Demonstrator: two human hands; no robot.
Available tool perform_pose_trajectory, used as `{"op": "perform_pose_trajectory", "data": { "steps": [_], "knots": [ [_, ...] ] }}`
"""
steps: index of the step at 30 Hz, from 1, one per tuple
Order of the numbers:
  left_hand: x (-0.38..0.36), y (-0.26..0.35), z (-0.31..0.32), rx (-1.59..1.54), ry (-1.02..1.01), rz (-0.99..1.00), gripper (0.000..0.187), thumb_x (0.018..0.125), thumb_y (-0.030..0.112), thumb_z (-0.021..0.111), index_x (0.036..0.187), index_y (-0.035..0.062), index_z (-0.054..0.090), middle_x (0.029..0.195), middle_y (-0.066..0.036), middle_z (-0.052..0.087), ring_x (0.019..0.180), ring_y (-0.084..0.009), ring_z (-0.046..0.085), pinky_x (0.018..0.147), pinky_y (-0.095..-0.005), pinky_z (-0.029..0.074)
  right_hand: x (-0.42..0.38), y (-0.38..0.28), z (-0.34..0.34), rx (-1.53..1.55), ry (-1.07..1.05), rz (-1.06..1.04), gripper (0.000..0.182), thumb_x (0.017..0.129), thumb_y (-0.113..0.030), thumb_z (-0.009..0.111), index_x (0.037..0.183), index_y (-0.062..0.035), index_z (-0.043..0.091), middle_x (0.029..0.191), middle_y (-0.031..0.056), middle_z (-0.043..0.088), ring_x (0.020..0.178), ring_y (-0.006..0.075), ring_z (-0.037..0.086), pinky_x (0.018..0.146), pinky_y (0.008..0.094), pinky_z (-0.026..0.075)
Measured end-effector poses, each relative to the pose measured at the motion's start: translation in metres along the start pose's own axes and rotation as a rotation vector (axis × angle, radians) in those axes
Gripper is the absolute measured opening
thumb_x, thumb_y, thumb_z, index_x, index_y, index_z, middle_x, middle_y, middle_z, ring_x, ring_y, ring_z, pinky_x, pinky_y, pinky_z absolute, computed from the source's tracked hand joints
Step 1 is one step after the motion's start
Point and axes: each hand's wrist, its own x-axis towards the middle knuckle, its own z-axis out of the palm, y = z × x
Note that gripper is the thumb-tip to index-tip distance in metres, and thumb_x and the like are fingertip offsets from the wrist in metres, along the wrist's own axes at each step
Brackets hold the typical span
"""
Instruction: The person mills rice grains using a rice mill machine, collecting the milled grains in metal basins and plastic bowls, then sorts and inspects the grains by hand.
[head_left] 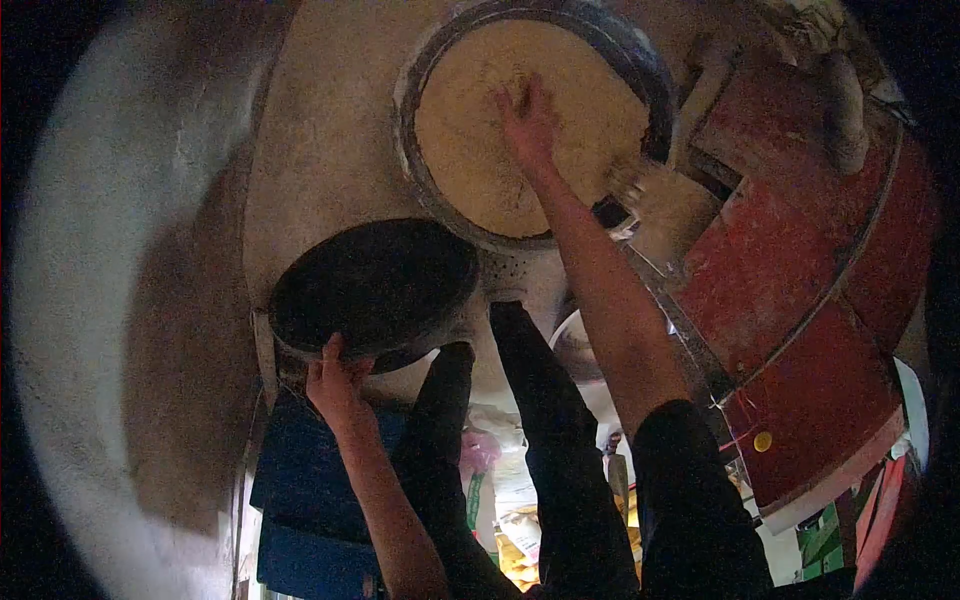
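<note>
A wide round basin [404, 150] with a dark rim is filled with a tan, grainy, level mass [465, 130]. My right hand [530, 125] reaches over the middle of it, thumb and fingers apart, fingertips right at the grainy surface. Nearer to me on the left is a dark, shallow round pan [375, 280], tilted. My left hand [338, 385] grips its near rim, with fingers over the edge and the underside hidden.
A red panelled surface [800, 260] with a yellow round spot lies to the right. Beside the basin stands a tan block-like object [670, 215]. A blue panel [310, 500] is at lower left, under a pale wall [100, 250]. My dark-clothed legs [560, 420] extend below.
</note>
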Motion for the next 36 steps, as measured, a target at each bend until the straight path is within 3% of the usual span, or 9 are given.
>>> {"op": "perform_pose_trajectory", "data": {
  "steps": [6, 10, 16, 18, 21, 29, 30, 34, 36],
  "knots": [
    [-0.001, 0.0, 0.007, -0.03, 0.079, -0.045, 0.03, 0.08, 0.017, 0.066, 0.097, -0.0046, 0.052, 0.092, -0.013, 0.061, 0.061, -0.0193, 0.062, 0.059, -0.0329, 0.055, -0.037, 0.071, -0.047, -0.12, 0.3, 0.215, 0.074, 0.09, -0.052, 0.04, 0.142, -0.0038, 0.02, 0.142, 0.0244, 0.027, 0.132, 0.0327, 0.028, 0.108, 0.0519, 0.003],
    [0.0, 0.002, 0.009, -0.011, -0.006, -0.035, 0.027, 0.079, 0.014, 0.066, 0.092, -0.0068, 0.053, 0.088, -0.015, 0.061, 0.059, -0.0191, 0.062, 0.059, -0.032, 0.057, -0.041, 0.077, -0.011, 0.398, 0.131, 0.241, 0.077, 0.087, -0.053, 0.049, 0.138, 0.0007, 0.027, 0.139, 0.0231, 0.031, 0.128, 0.0369, 0.032, 0.103, 0.0447, 0.03],
    [-0.006, 0.016, 0.023, -0.024, 0.045, -0.033, 0.026, 0.079, 0.013, 0.066, 0.089, -0.0071, 0.053, 0.08, -0.017, 0.062, 0.058, -0.0196, 0.063, 0.06, -0.0315, 0.057, -0.056, -0.004, -0.025, 0.333, -0.235, -0.01, 0.067, 0.092, -0.043, 0.045, 0.138, 0.0014, 0.026, 0.141, 0.0221, 0.03, 0.13, 0.0327, 0.031, 0.106, 0.0405, 0.025],
    [0.0, 0.012, 0.021, -0.007, 0.054, 0.006, 0.025, 0.079, 0.013, 0.065, 0.089, -0.0069, 0.053, 0.078, -0.016, 0.062, 0.058, -0.0194, 0.063, 0.06, -0.0317, 0.057, -0.042, 0.026, -0.025, -0.035, 0.274, 0.014, 0.066, 0.089, -0.036, 0.052, 0.135, 0.0045, 0.03, 0.139, 0.0229, 0.032, 0.129, 0.0328, 0.032, 0.105, 0.0401, 0.027],
    [-0.001, 0.017, 0.024, -0.01, 0.06, 0.052, 0.024, 0.079, 0.013, 0.065, 0.089, -0.006, 0.053, 0.078, -0.015, 0.062, 0.056, -0.019, 0.062, 0.059, -0.0318, 0.056, -0.033, 0.023, -0.043, 0.071, 0.39, 0.29, 0.065, 0.087, -0.032, 0.056, 0.134, 0.0064, 0.032, 0.139, 0.0235, 0.032, 0.13, 0.0332, 0.031, 0.105, 0.0398, 0.027],
    [0.007, 0.023, 0.016, 0.146, 0.182, 0.068, 0.018, 0.079, 0.014, 0.061, 0.088, -0.0001, 0.054, 0.076, -0.008, 0.058, 0.06, -0.015, 0.057, 0.053, -0.0285, 0.05, -0.013, 0.046, -0.014, 0.282, -0.135, 0.012, 0.07, 0.092, -0.039, 0.044, 0.143, -0.0011, 0.015, 0.143, 0.0163, 0.029, 0.133, 0.029, 0.027, 0.11, 0.042, 0.016],
    [0.01, 0.023, 0.012, 0.133, 0.196, 0.074, 0.015, 0.079, 0.013, 0.06, 0.085, 0.0012, 0.054, 0.073, -0.006, 0.056, 0.061, -0.0144, 0.055, 0.052, -0.0289, 0.048, -0.006, 0.051, -0.024, -0.373, -0.344, 0.078, 0.07, 0.093, -0.041, 0.041, 0.143, -0.0026, 0.013, 0.144, 0.0162, 0.027, 0.133, 0.0277, 0.026, 0.11, 0.0451, 0.014],
    [0.007, 0.03, 0.019, 0.036, 0.233, 0.123, 0.013, 0.078, 0.012, 0.059, 0.075, 0.0042, 0.05, 0.067, -0.002, 0.049, 0.06, -0.0129, 0.05, 0.052, -0.0295, 0.043, 0.011, 0.045, -0.031, 0.212, 0.48, 0.534, 0.051, 0.098, -0.033, 0.034, 0.139, -0.0037, 0.027, 0.131, 0.0181, 0.041, 0.112, 0.0337, 0.047, 0.099, 0.0461, 0.033],
    [0.017, 0.026, 0.011, 0.132, 0.24, 0.134, 0.015, 0.079, 0.013, 0.059, 0.074, 0.0046, 0.048, 0.068, -0.002, 0.048, 0.06, -0.0123, 0.048, 0.053, -0.0287, 0.042, 0.016, 0.035, -0.019, 0.325, 0.187, 0.296, 0.074, 0.087, -0.052, 0.041, 0.139, -0.0017, 0.025, 0.134, 0.0202, 0.038, 0.119, 0.0337, 0.042, 0.102, 0.0453, 0.03]
  ]
}}
